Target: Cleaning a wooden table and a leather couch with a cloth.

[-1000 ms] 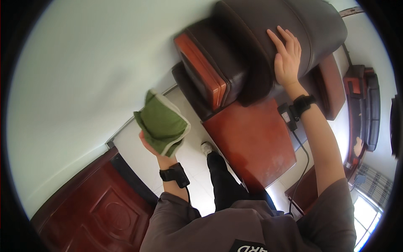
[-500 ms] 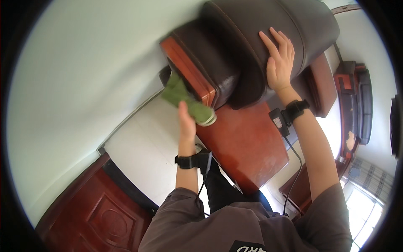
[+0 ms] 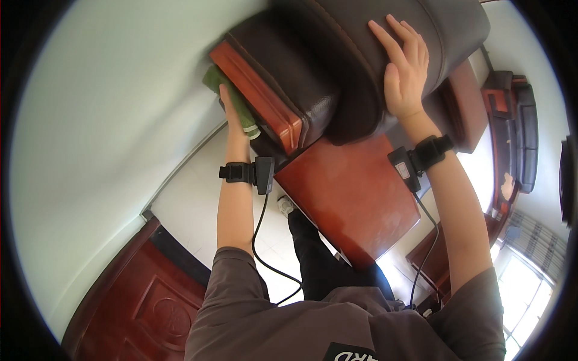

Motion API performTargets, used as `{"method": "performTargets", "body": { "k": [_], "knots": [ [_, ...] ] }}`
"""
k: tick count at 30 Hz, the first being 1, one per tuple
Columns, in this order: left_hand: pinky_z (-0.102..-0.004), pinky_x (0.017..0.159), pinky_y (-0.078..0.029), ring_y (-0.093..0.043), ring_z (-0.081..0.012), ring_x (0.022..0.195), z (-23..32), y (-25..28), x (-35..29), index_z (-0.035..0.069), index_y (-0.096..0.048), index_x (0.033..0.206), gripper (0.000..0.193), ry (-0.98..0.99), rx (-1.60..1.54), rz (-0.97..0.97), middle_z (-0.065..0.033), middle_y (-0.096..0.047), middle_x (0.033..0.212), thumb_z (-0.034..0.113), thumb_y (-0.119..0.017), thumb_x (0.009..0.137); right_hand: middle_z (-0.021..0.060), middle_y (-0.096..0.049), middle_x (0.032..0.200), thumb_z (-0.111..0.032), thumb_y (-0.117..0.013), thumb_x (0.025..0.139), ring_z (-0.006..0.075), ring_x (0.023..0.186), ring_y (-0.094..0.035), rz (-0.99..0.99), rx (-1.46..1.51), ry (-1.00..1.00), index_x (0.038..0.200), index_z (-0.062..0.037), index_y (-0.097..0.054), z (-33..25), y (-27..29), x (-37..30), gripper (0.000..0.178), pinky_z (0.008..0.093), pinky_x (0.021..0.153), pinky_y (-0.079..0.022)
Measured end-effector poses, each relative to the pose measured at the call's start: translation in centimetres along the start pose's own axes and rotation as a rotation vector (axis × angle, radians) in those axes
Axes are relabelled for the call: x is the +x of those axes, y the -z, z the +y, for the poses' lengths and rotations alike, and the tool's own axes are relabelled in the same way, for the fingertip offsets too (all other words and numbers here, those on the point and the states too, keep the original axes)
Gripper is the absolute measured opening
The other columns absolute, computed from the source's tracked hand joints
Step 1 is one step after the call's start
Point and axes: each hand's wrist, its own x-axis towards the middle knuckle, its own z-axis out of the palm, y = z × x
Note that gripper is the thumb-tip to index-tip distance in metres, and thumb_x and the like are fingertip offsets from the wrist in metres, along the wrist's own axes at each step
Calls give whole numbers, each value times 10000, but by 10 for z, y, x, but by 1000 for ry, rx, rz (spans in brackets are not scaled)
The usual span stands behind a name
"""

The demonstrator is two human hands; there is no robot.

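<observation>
A green cloth [image 3: 242, 110] with pale striped edging lies along the outer side of the sofa's armrest. My left hand [image 3: 230, 112] holds it there, pressed between palm and wood; part of the fingers is hidden by the cloth. Glossy red-brown wood trim [image 3: 260, 90] edges the dark leather armrest [image 3: 289, 72] beside it. Farther right, my right hand [image 3: 406, 75] rests on the dark brown leather sofa [image 3: 343, 36] with its fingers spread and nothing in them.
A pale wall [image 3: 120, 108] runs close along the left. In front of the sofa stands a glossy red-brown wooden table [image 3: 349, 192]. A carved dark red door [image 3: 144, 301] is at lower left. Another dark sofa [image 3: 524, 138] stands far right, near a bright window [image 3: 530, 301].
My left hand has moved up and left with the cloth, from in front of the armrest's end to its outer side by the wall. My right hand stays on the leather.
</observation>
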Motion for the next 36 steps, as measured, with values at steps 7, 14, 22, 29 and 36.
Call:
{"method": "performTargets", "body": {
  "k": [7,14,22,29,36],
  "knots": [
    [-343,934,-403,-485,-230,1087,-56,48,-4,89,-386,1301,633,149,-280,111,-82,-480,1221,540,-459,864,126,-509,1223,-216,-381,764,323,1129,-453,48,33,100,1161,-158,-597,-9,-17,23,456,429,1001,-281],
    [-315,832,-422,-522,-193,955,-108,105,29,111,-438,1252,516,194,-561,211,-72,-514,1130,437,-520,860,151,-451,1293,-409,-180,903,322,1197,-383,-64,71,55,1236,-69,-528,-38,-23,41,590,424,1021,-247],
    [-379,1050,-232,-343,-356,1235,-34,10,-33,-45,-306,1325,538,-338,304,351,-236,-371,1314,197,-436,863,131,-442,1301,-424,-152,903,290,1197,-380,-112,50,49,1253,-70,-509,-31,-45,54,613,416,1026,-239],
    [-416,1080,-155,-188,-327,1340,25,-26,-35,34,-388,1321,510,-859,778,186,-150,-245,1442,299,-436,888,136,-440,1295,-461,-137,906,274,1209,-372,-97,60,77,1260,-60,-497,-25,-36,36,645,401,1027,-243],
    [-450,1068,-177,-222,-364,1310,-15,2,-33,-1,-412,1283,521,-844,462,204,-180,-255,1423,242,-491,828,124,-442,1295,-441,-117,901,263,1220,-375,-108,48,110,1276,-72,-479,-22,-37,39,639,395,1030,-250]
  ]
}}
